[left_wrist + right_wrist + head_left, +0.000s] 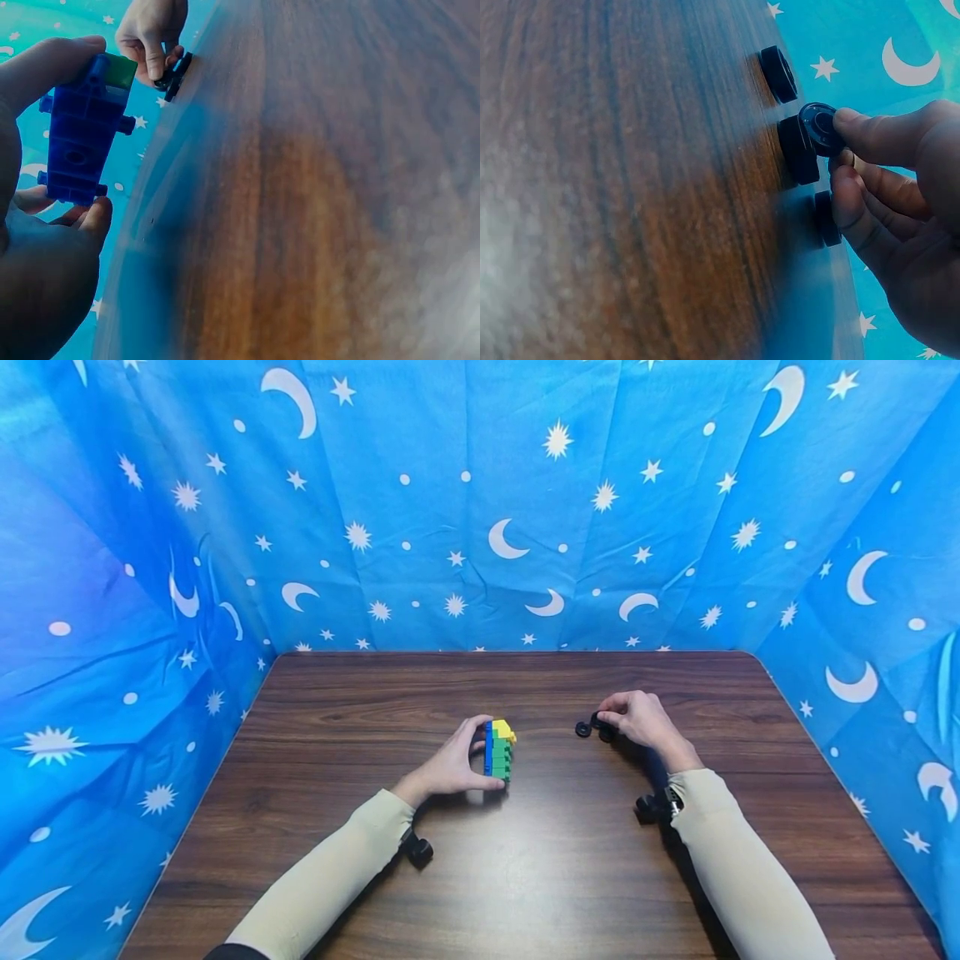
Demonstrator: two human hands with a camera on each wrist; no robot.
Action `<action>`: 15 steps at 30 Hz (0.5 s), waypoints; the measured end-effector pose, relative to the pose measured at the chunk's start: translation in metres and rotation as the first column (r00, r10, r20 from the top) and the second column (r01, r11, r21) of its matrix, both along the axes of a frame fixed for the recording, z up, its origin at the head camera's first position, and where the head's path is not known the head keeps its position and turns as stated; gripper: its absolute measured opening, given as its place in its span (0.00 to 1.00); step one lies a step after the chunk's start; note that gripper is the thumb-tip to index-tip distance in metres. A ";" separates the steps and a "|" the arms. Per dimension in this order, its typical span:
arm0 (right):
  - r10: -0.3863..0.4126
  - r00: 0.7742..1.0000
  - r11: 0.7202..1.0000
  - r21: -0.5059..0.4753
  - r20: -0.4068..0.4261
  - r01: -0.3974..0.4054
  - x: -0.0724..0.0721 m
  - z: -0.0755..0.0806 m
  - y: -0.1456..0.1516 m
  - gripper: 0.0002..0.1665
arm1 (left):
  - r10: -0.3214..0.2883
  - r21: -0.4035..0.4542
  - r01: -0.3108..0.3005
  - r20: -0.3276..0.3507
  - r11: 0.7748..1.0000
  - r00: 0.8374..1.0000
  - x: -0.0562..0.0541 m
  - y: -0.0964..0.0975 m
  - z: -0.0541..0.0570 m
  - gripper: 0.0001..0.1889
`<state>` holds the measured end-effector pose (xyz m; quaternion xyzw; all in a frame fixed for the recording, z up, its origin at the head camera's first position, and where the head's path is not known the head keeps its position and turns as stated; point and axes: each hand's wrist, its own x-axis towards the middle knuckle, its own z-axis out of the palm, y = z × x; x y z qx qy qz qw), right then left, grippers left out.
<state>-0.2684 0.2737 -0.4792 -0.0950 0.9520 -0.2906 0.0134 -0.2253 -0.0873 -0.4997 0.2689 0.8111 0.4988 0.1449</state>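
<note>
My left hand (448, 765) grips a toy brick car (499, 760) by its two ends, thumb at the near end and fingers at the far one. The car has green bricks, a yellow piece at the far end and a blue base (84, 135) turned toward my palm. Short pegs stick out from the sides of the base, with no wheels on them. To the right, my right hand (643, 720) pinches a small black wheel (821, 129) between thumb and fingers. Other black wheels (798, 151) lie around its fingertips on the table, one (582, 729) a little to the left.
The brown wood-grain table (360, 693) extends around both hands. A blue cloth (427, 527) with white moons and stars hangs behind it and along both sides. Each wrist carries a small black camera (418, 852) on a strap.
</note>
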 end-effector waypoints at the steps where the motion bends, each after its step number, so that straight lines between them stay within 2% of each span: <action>1: -0.001 1.000 1.000 0.003 0.001 0.001 0.000 0.000 0.000 0.08 | 0.002 -0.006 -0.003 -0.003 1.000 1.000 0.000 0.000 0.000 0.55; 8: -0.001 1.000 1.000 0.016 0.009 0.001 -0.001 -0.001 0.000 0.08 | 0.008 -0.063 -0.009 -0.011 0.998 1.000 -0.001 0.001 -0.001 0.55; 9: 0.000 1.000 1.000 0.017 0.010 0.000 -0.001 0.000 0.000 0.08 | 0.005 -0.070 -0.006 -0.015 0.998 1.000 -0.001 0.001 -0.002 0.55; 10: 0.000 1.000 1.000 0.017 0.012 -0.001 -0.001 0.000 0.000 0.08 | -0.002 -0.077 0.001 -0.009 0.997 1.000 0.002 0.001 0.004 0.55; 15: 0.002 1.000 1.000 0.026 0.008 -0.002 -0.002 0.000 0.000 0.08 | -0.030 -0.095 0.028 -0.020 0.995 0.999 0.002 0.001 0.003 0.55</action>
